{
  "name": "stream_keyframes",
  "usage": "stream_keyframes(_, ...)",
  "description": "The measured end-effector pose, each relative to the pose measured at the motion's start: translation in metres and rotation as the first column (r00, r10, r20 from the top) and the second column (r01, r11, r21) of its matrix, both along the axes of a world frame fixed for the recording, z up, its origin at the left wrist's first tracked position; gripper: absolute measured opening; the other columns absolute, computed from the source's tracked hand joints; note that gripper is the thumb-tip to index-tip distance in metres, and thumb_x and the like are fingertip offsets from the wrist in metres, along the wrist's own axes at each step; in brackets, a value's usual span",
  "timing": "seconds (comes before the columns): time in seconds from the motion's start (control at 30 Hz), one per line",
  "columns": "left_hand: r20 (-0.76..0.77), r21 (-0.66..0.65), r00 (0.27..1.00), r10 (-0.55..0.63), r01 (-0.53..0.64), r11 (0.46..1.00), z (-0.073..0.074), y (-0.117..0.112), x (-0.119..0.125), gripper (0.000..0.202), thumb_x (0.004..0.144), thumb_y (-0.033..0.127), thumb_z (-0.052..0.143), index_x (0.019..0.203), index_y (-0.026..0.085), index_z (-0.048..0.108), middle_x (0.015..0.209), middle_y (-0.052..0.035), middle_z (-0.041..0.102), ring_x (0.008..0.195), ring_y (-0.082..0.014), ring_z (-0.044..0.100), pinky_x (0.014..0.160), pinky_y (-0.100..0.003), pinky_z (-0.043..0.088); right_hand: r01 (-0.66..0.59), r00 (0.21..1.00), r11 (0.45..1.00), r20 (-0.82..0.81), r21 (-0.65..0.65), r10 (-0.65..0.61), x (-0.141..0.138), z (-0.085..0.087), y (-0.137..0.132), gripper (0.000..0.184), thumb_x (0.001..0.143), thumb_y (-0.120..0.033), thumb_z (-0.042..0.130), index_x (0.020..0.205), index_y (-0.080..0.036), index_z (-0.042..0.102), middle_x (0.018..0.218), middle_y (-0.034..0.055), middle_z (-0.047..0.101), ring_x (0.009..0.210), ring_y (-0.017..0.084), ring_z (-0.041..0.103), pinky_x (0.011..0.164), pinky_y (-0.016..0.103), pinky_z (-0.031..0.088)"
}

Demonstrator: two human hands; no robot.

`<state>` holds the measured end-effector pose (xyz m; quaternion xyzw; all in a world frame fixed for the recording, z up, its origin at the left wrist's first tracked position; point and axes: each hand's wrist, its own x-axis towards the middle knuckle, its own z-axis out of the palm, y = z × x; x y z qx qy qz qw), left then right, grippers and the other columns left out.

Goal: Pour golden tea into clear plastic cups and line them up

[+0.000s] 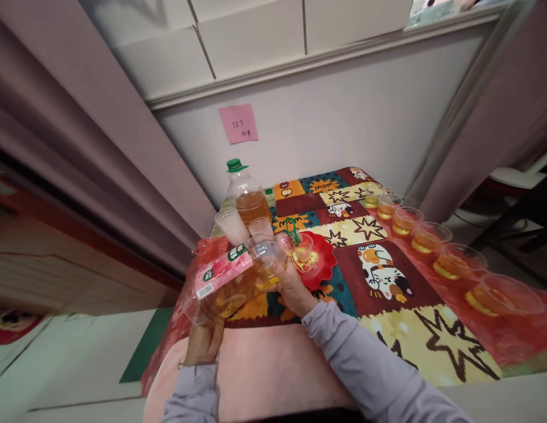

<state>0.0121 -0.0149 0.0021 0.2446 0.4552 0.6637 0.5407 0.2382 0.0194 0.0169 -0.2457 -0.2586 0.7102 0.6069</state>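
Observation:
My left hand (203, 343) grips the base of a large clear bottle (224, 282) with a pink label, tilted on its side with amber liquid inside. Its mouth points at a small clear plastic cup (267, 255) that my right hand (291, 285) holds by pinching it, just above the table's near left part. Close behind stand a stack of clear cups (231, 225) and one more empty cup (261, 227).
A second bottle with a green cap (244, 194) stands at the back left. A red plate (319, 258) holds a small cup. A row of several filled cups (427, 236) lines the right edge of the patchwork cat tablecloth (388, 276). Pink note (238, 123) on the wall.

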Motion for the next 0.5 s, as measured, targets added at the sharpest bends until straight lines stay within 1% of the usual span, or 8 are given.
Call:
stream_keyframes(0.07,-0.023,0.003,0.998,0.059,-0.059,0.998,0.0004,-0.0008,0.0014,0.064,0.072,0.041,0.103,0.132,0.032,0.081,0.150,-0.0070,0.076,0.164,-0.0350,0.044,0.118,-0.040,0.057,0.006,1.000,1.000,-0.001,-0.005,-0.006,0.0003,0.0013,-0.0004,0.086,0.074,-0.061,0.096,0.145,-0.030,0.057,0.132,0.0069,0.078,0.097,0.024,0.081,0.066,0.033,0.072)
stream_keyframes(0.1,-0.030,0.006,0.997,0.067,-0.067,0.998,0.0008,-0.0011,0.0021,0.064,0.072,0.042,0.103,0.131,0.031,0.081,0.149,-0.0073,0.076,0.164,-0.0354,0.044,0.117,-0.040,0.057,0.011,1.000,1.000,-0.001,-0.010,-0.011,0.0004,0.0017,-0.0005,0.086,0.074,-0.061,0.097,0.144,-0.030,0.058,0.132,0.0069,0.078,0.096,0.024,0.081,0.065,0.032,0.072)
stream_keyframes(0.2,-0.035,0.015,0.998,0.046,-0.046,0.999,0.0020,-0.0015,0.0040,0.063,0.074,0.046,0.101,0.132,0.029,0.081,0.149,-0.0078,0.076,0.163,-0.0378,0.045,0.116,-0.043,0.058,0.009,1.000,1.000,0.007,-0.013,-0.009,0.0006,0.0016,-0.0001,0.087,0.073,-0.062,0.097,0.144,-0.030,0.058,0.133,0.0073,0.078,0.097,0.024,0.081,0.064,0.032,0.071)
stream_keyframes(0.3,-0.034,0.015,0.997,0.066,-0.065,0.998,0.0026,-0.0014,0.0050,0.057,0.076,0.047,0.099,0.129,0.031,0.083,0.148,-0.0087,0.077,0.160,-0.0393,0.050,0.114,-0.047,0.060,-0.005,1.000,1.000,0.004,-0.021,0.005,0.0010,0.0007,0.0004,0.090,0.071,-0.064,0.098,0.144,-0.029,0.058,0.133,0.0077,0.078,0.096,0.024,0.081,0.064,0.031,0.071)
stream_keyframes(0.33,-0.034,0.017,0.997,0.064,-0.063,0.998,0.0027,-0.0013,0.0052,0.056,0.077,0.046,0.099,0.129,0.031,0.083,0.149,-0.0087,0.076,0.159,-0.0386,0.052,0.114,-0.047,0.060,-0.009,1.000,1.000,0.003,-0.023,0.009,0.0012,0.0008,0.0004,0.091,0.071,-0.064,0.098,0.144,-0.029,0.058,0.133,0.0077,0.078,0.096,0.024,0.081,0.064,0.031,0.071)
stream_keyframes(0.4,-0.027,0.031,0.998,0.053,-0.052,0.998,0.0030,-0.0012,0.0057,0.056,0.078,0.043,0.099,0.129,0.030,0.082,0.151,-0.0078,0.075,0.158,-0.0363,0.053,0.115,-0.043,0.060,-0.020,1.000,1.000,0.003,-0.010,0.020,0.0018,0.0017,-0.0002,0.088,0.074,-0.061,0.097,0.146,-0.030,0.058,0.135,0.0074,0.077,0.100,0.024,0.081,0.065,0.030,0.072)
stream_keyframes(0.5,-0.001,0.054,0.998,0.056,-0.056,0.997,0.0029,-0.0009,0.0060,0.057,0.075,0.039,0.102,0.127,0.027,0.082,0.150,-0.0067,0.076,0.157,-0.0343,0.055,0.116,-0.037,0.059,-0.010,1.000,1.000,0.000,0.005,0.010,0.0028,0.0045,-0.0015,0.083,0.078,-0.059,0.096,0.147,-0.032,0.059,0.134,0.0059,0.077,0.103,0.023,0.080,0.066,0.029,0.072)
